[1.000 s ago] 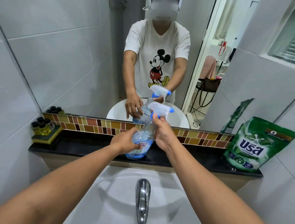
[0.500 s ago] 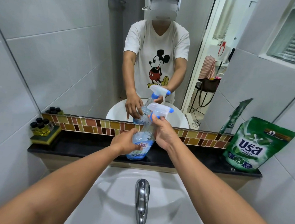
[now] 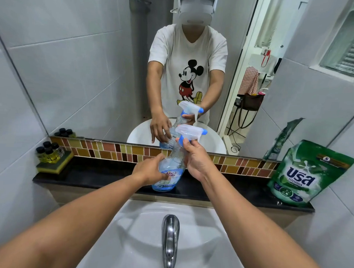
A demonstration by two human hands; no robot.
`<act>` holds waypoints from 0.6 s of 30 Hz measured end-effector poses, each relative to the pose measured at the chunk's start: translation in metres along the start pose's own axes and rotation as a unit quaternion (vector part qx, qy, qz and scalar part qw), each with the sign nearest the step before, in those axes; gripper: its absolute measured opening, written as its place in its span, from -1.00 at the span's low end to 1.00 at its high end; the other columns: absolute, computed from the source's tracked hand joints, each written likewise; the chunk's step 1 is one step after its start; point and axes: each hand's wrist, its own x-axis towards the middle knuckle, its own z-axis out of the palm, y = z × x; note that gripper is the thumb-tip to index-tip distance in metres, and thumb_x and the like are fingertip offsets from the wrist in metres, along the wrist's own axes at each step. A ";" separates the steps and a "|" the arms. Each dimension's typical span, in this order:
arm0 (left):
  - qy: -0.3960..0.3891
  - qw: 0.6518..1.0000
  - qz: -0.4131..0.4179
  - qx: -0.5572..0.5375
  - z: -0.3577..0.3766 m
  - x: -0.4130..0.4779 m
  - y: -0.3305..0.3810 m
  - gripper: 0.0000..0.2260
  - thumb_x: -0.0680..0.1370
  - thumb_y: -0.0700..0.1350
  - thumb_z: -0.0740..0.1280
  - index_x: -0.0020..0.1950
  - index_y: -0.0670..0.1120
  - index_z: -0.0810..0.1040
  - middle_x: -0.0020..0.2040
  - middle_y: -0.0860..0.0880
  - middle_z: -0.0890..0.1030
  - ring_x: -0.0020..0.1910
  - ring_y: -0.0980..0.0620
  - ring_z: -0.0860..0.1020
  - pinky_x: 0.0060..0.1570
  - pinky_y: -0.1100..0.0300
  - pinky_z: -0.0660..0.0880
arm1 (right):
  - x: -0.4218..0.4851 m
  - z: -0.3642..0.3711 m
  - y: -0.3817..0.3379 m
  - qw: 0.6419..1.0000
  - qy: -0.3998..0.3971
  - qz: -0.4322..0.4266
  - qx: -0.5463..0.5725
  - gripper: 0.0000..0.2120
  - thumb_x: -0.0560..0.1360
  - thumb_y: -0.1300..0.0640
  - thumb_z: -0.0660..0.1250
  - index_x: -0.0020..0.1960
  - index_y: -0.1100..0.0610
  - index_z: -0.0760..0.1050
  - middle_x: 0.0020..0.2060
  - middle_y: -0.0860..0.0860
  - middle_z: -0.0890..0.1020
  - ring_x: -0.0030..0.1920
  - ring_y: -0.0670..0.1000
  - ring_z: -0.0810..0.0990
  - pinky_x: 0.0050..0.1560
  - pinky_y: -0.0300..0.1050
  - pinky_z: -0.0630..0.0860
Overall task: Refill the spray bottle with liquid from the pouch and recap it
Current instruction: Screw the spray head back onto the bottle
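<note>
The left hand (image 3: 148, 171) has its fingers (image 3: 160, 157) curled round the belly of the clear blue plastic spray bottle (image 3: 171, 164), which is tilted with its base down at the black bench (image 3: 101, 175). The right hand (image 3: 197, 161) pinches the bottle's neck tight, just under the translucent white trigger head (image 3: 189, 131). Well off to the right of those fingers, the green refill pouch (image 3: 306, 176) stands on the bench, leaning against the wall.
</note>
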 end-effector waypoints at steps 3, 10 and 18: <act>0.005 1.000 -0.002 0.001 0.000 0.000 0.002 -0.47 0.39 0.22 0.50 0.25 0.12 0.40 0.21 0.06 0.65 0.13 -0.06 0.62 0.04 0.02 0.54 | 0.000 0.005 -0.001 0.999 0.051 -0.014 -0.009 -0.89 0.59 0.19 0.32 0.10 0.12 0.57 -0.07 0.06 0.70 -0.08 0.02 0.67 0.03 0.02 0.61; 0.008 1.000 0.000 0.018 -0.001 0.001 0.010 -0.43 0.41 0.22 0.49 0.34 0.12 0.39 0.25 0.06 0.63 0.16 -0.04 0.60 -0.02 0.08 0.49 | -0.001 0.007 -0.005 0.995 0.087 -0.005 -0.044 -0.69 0.60 0.12 0.32 0.33 0.15 0.47 0.07 0.11 0.67 -0.06 0.00 0.67 -0.23 -0.14 0.63; 0.021 0.999 -0.002 0.025 0.000 0.000 0.015 -0.40 0.41 0.23 0.49 0.37 0.11 0.38 0.25 0.05 0.63 0.16 -0.03 0.60 -0.03 0.07 0.52 | -0.001 0.008 -0.001 0.982 0.164 -0.030 -0.088 -0.88 0.60 0.12 0.33 0.13 0.08 0.54 0.05 0.10 0.68 -0.02 0.02 0.67 -0.05 -0.03 0.66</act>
